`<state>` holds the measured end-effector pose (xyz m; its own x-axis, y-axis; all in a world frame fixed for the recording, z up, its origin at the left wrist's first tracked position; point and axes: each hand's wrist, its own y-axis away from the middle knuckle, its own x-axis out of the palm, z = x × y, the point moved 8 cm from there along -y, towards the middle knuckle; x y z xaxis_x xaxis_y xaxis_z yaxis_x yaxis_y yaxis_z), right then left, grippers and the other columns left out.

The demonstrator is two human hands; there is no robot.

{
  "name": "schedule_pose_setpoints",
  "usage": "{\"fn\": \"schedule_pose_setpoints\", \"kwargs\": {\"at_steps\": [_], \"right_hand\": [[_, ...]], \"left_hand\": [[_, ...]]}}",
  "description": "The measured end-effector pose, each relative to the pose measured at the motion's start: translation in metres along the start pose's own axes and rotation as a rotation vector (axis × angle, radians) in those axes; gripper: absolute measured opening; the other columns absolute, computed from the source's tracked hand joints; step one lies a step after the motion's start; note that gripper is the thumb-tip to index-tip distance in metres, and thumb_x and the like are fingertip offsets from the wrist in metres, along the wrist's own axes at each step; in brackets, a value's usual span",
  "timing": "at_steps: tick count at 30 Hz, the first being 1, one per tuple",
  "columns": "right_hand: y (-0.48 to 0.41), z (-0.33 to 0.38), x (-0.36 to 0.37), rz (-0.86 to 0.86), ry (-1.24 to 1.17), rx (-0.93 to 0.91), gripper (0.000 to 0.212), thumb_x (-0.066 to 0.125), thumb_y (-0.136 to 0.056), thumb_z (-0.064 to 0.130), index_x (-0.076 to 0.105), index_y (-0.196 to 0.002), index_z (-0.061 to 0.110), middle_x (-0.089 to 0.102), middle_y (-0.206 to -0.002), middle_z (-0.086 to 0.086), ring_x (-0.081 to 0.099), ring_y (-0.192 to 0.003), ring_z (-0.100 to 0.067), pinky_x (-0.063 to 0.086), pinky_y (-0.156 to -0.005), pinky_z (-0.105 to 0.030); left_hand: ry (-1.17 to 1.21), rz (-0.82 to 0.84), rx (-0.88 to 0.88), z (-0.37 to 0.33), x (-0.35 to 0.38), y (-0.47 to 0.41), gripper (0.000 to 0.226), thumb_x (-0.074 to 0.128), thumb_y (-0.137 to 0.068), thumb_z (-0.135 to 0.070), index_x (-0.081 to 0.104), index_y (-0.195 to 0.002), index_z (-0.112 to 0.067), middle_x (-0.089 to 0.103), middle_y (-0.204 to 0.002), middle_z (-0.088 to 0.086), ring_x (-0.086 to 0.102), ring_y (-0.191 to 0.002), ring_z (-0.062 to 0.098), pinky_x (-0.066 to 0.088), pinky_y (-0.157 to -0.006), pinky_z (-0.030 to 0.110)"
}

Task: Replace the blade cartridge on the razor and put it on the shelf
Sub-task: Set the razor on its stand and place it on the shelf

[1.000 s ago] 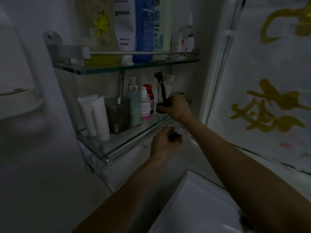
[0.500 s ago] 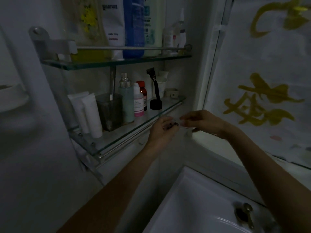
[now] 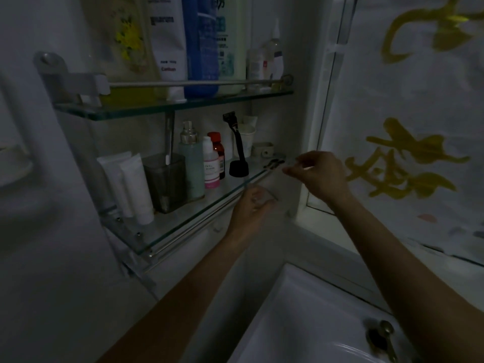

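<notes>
The black razor (image 3: 237, 142) stands upright in its black stand on the lower glass shelf (image 3: 183, 218), blade head at the top. A small dark cartridge (image 3: 273, 162) lies on the shelf's right end. My right hand (image 3: 319, 175) hovers just right of it, thumb and forefinger slightly apart and off the cartridge. Below the shelf's front rail, my left hand (image 3: 250, 208) is curled around a small clear plastic piece (image 3: 262, 199), which is blurred.
Tubes (image 3: 131, 187), a dark tumbler (image 3: 166, 184), several small bottles and a white cup crowd the lower shelf. Tall bottles fill the upper shelf (image 3: 170, 106). A white sink (image 3: 301, 318) lies below and a window frame (image 3: 324, 100) rises at right.
My right hand left the razor standing on the shelf, took the dark cartridge from my left hand and set it on the shelf's right end. My left hand stayed under the rail.
</notes>
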<state>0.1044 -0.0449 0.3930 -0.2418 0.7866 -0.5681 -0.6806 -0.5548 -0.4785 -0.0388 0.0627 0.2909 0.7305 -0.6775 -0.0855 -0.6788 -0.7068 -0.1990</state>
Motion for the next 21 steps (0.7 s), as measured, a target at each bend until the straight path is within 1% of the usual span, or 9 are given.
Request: {"fn": "schedule_pose_setpoints", "kwargs": {"at_steps": [2, 3, 5, 7, 9, 12, 15, 19, 21], "right_hand": [[0.002, 0.016, 0.01, -0.063, 0.048, -0.02, 0.048, 0.075, -0.075, 0.052, 0.073, -0.096, 0.009, 0.074, -0.09, -0.005, 0.067, -0.08, -0.019, 0.058, -0.075, -0.041], [0.003, 0.021, 0.017, -0.075, 0.052, -0.009, 0.046, 0.074, -0.077, 0.05, 0.072, -0.095, 0.007, 0.074, -0.091, -0.007, 0.065, -0.078, -0.02, 0.057, -0.073, -0.039], [0.0, 0.025, 0.031, -0.08, 0.058, 0.015, 0.043, 0.073, -0.08, 0.047, 0.072, -0.099, 0.009, 0.073, -0.096, -0.008, 0.063, -0.081, -0.021, 0.052, -0.069, -0.034], [-0.005, 0.027, 0.045, -0.073, 0.071, 0.023, 0.043, 0.073, -0.08, 0.047, 0.071, -0.102, 0.01, 0.073, -0.098, -0.008, 0.067, -0.088, -0.025, 0.051, -0.067, -0.032], [-0.01, 0.029, 0.056, -0.063, 0.066, 0.022, 0.041, 0.071, -0.081, 0.045, 0.07, -0.1, 0.009, 0.073, -0.098, -0.008, 0.068, -0.09, -0.026, 0.045, -0.063, -0.029], [-0.017, 0.03, 0.066, -0.059, 0.064, 0.03, 0.04, 0.071, -0.082, 0.045, 0.071, -0.102, 0.01, 0.073, -0.102, -0.009, 0.067, -0.093, -0.027, 0.04, -0.064, -0.026], [-0.021, 0.028, 0.074, -0.041, 0.06, 0.028, 0.043, 0.072, -0.082, 0.046, 0.071, -0.104, 0.009, 0.073, -0.104, -0.009, 0.067, -0.095, -0.026, 0.041, -0.065, -0.026], [-0.024, 0.025, 0.08, -0.019, 0.04, 0.027, 0.054, 0.072, -0.082, 0.049, 0.067, -0.119, 0.011, 0.071, -0.117, -0.008, 0.066, -0.105, -0.026, 0.042, -0.071, -0.025], [-0.024, 0.023, 0.082, -0.01, 0.032, 0.024, 0.058, 0.071, -0.082, 0.051, 0.064, -0.124, 0.012, 0.069, -0.121, -0.008, 0.065, -0.108, -0.026, 0.046, -0.076, -0.029]], "left_hand": [[-0.049, -0.015, 0.014, 0.004, -0.003, 0.002, 0.035, 0.068, -0.09, -0.034, 0.058, -0.122, -0.026, 0.06, -0.122, -0.007, 0.058, -0.098, -0.002, 0.046, -0.07, 0.011], [-0.065, -0.021, 0.032, 0.005, -0.005, 0.004, 0.04, 0.069, -0.088, -0.036, 0.058, -0.125, -0.026, 0.061, -0.125, -0.008, 0.059, -0.101, -0.001, 0.046, -0.071, 0.009], [-0.104, -0.032, 0.053, 0.009, -0.009, 0.006, 0.045, 0.07, -0.088, -0.033, 0.058, -0.13, -0.024, 0.061, -0.128, -0.009, 0.06, -0.102, 0.002, 0.045, -0.073, 0.004], [-0.134, -0.03, 0.063, 0.011, -0.013, 0.009, 0.04, 0.069, -0.09, -0.026, 0.059, -0.128, -0.02, 0.061, -0.128, -0.009, 0.06, -0.101, 0.002, 0.043, -0.072, 0.001], [-0.142, -0.033, 0.06, 0.013, -0.018, 0.012, 0.034, 0.07, -0.09, -0.025, 0.063, -0.122, -0.02, 0.063, -0.124, -0.01, 0.06, -0.099, 0.001, 0.042, -0.07, 0.0], [-0.171, -0.045, 0.051, 0.018, -0.026, 0.017, 0.023, 0.071, -0.087, -0.027, 0.068, -0.11, -0.027, 0.068, -0.114, -0.011, 0.062, -0.096, -0.001, 0.045, -0.071, 0.003], [-0.187, -0.048, 0.056, 0.019, -0.031, 0.021, 0.018, 0.071, -0.087, -0.028, 0.069, -0.104, -0.027, 0.069, -0.109, -0.011, 0.062, -0.096, -0.001, 0.045, -0.071, 0.004], [-0.189, -0.056, 0.053, 0.022, -0.033, 0.022, 0.016, 0.072, -0.085, -0.028, 0.071, -0.101, -0.028, 0.07, -0.107, -0.009, 0.063, -0.098, 0.002, 0.047, -0.073, 0.005], [-0.18, -0.054, 0.05, 0.024, -0.032, 0.022, 0.015, 0.072, -0.086, -0.026, 0.071, -0.1, -0.028, 0.07, -0.107, -0.008, 0.063, -0.098, 0.003, 0.047, -0.074, 0.006]]}}
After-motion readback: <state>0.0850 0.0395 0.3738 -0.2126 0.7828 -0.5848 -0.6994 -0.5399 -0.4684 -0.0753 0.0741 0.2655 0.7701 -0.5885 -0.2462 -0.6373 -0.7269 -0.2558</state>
